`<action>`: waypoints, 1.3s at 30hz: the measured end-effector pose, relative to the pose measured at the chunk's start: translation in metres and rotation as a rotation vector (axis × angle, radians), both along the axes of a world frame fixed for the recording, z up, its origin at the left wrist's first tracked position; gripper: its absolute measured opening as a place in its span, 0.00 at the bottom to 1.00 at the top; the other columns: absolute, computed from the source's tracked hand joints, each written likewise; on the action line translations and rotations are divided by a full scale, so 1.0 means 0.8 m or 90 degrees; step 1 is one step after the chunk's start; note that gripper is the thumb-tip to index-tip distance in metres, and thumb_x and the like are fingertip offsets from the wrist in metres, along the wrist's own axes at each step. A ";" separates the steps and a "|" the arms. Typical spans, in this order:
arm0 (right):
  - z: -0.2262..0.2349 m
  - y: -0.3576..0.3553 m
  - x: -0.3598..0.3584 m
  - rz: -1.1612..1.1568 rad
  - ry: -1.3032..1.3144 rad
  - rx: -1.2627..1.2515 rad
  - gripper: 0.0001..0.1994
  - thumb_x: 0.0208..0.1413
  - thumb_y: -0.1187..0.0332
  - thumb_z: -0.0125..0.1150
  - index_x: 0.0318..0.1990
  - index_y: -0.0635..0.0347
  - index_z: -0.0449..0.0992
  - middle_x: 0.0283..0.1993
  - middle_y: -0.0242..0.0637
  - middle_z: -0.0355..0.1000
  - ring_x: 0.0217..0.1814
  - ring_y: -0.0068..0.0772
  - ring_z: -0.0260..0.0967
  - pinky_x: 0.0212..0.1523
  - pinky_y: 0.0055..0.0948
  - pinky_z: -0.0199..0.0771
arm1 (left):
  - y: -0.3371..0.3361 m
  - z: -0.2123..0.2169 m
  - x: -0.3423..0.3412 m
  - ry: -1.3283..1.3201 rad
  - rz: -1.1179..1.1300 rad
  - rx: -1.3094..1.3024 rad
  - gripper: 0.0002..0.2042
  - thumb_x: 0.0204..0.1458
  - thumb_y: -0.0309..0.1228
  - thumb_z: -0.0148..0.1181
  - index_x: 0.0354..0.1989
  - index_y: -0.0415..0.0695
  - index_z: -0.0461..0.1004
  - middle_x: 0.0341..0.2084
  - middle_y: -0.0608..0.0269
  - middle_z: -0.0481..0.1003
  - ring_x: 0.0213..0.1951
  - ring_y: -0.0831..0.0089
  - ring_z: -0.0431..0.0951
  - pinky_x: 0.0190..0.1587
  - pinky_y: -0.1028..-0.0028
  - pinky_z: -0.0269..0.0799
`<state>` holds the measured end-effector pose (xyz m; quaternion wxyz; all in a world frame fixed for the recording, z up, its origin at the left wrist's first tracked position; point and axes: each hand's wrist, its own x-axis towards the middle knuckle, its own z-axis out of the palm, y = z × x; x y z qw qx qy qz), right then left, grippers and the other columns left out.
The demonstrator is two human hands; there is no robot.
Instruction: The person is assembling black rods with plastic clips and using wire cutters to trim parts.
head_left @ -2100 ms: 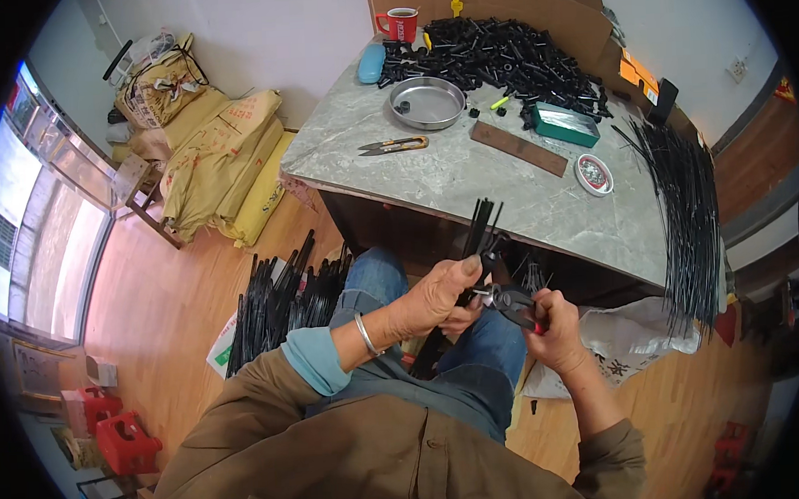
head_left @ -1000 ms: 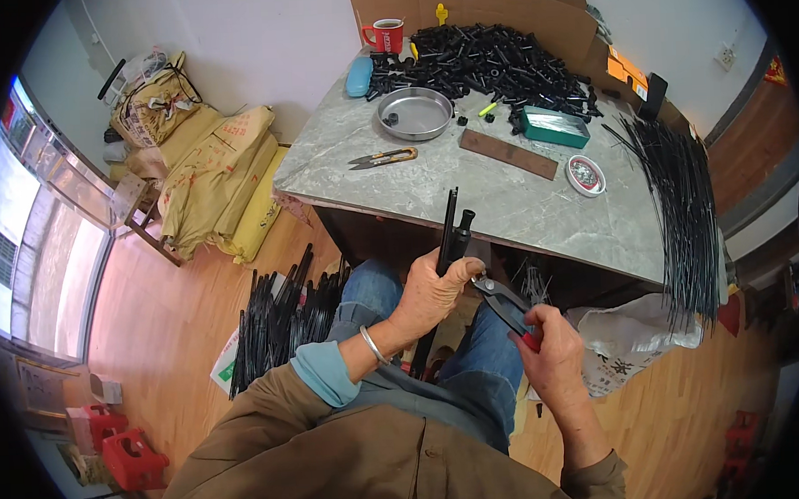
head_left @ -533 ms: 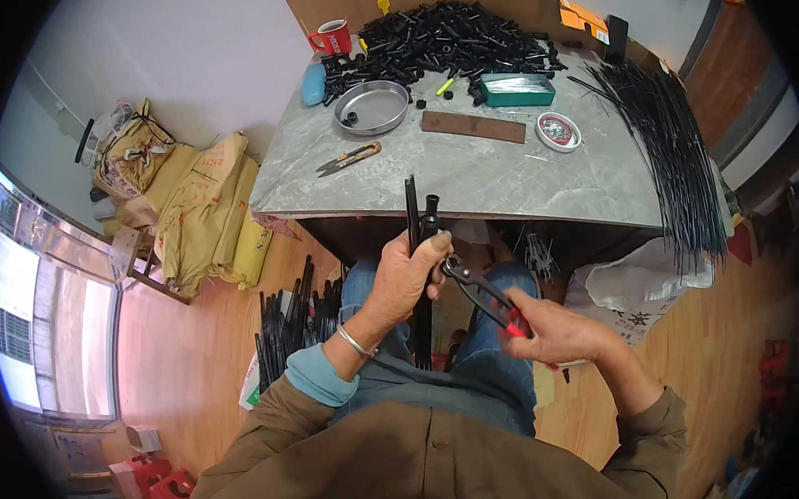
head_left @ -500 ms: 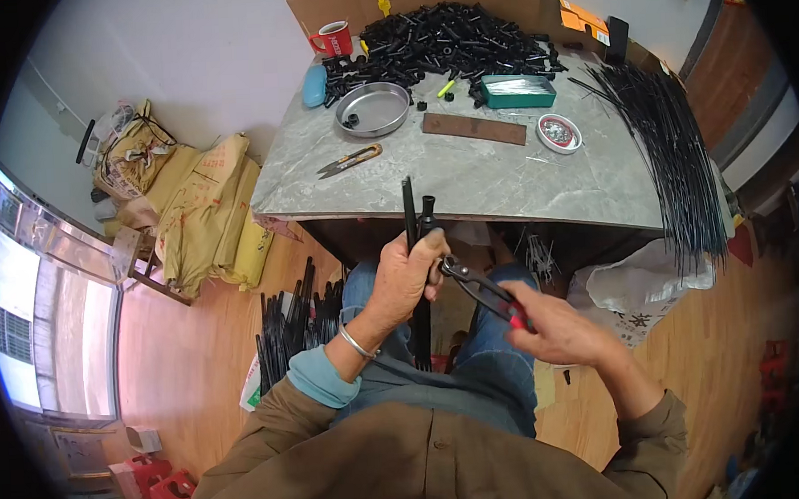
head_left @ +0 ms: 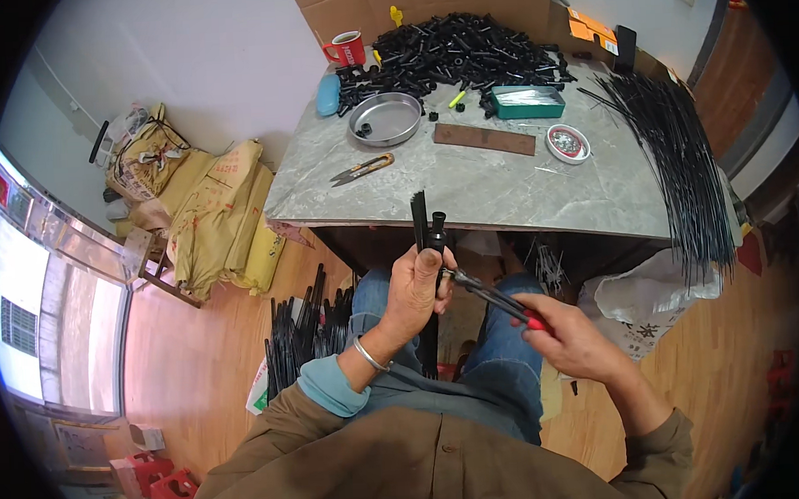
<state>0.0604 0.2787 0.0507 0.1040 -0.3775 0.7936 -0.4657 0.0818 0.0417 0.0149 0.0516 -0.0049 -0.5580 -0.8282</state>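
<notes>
In front of the table's near edge, my left hand is closed around a bundle of thin black strips and a black tubular fitting. Both stand up side by side above the thumb, and the strips continue down below the hand. My right hand grips a pair of pliers with red on the handles. The pliers' head meets the fitting's lower part beside my left fingers, which hide exactly what the jaws are on.
Black fittings are heaped at the table's back, near a round metal pan, thread snips, a rusty flat bar, a green box and a white round lid. Long black strips overhang the right edge; more strips stand left of my legs.
The pliers' handles have come closer together in my right hand, their head still at the fitting. The whole view has shifted slightly, so the table appears a little lower and further right.
</notes>
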 end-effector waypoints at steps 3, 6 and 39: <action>0.008 0.017 0.010 0.061 -0.463 -0.017 0.08 0.57 0.70 0.53 0.38 0.67 0.68 0.27 0.42 0.72 0.17 0.28 0.68 0.20 0.27 0.69 | 0.003 0.008 0.004 0.007 -0.017 -0.042 0.27 0.54 0.57 0.51 0.33 0.39 0.68 0.13 0.69 0.64 0.12 0.84 0.62 0.15 0.83 0.58; 0.010 0.023 0.013 0.113 -0.789 -0.037 0.06 0.55 0.71 0.56 0.34 0.64 0.66 0.21 0.38 0.71 0.16 0.27 0.68 0.17 0.25 0.69 | 0.012 0.014 0.013 0.002 -0.029 -0.038 0.26 0.54 0.56 0.53 0.33 0.39 0.68 0.13 0.69 0.64 0.12 0.85 0.62 0.15 0.83 0.58; 0.068 0.028 -0.009 0.168 -0.608 0.230 0.16 0.50 0.68 0.65 0.42 0.65 0.66 0.24 0.37 0.69 0.17 0.27 0.65 0.18 0.26 0.67 | 0.018 0.020 0.023 -0.009 -0.025 -0.072 0.29 0.53 0.59 0.51 0.34 0.38 0.69 0.14 0.69 0.65 0.14 0.84 0.64 0.18 0.83 0.59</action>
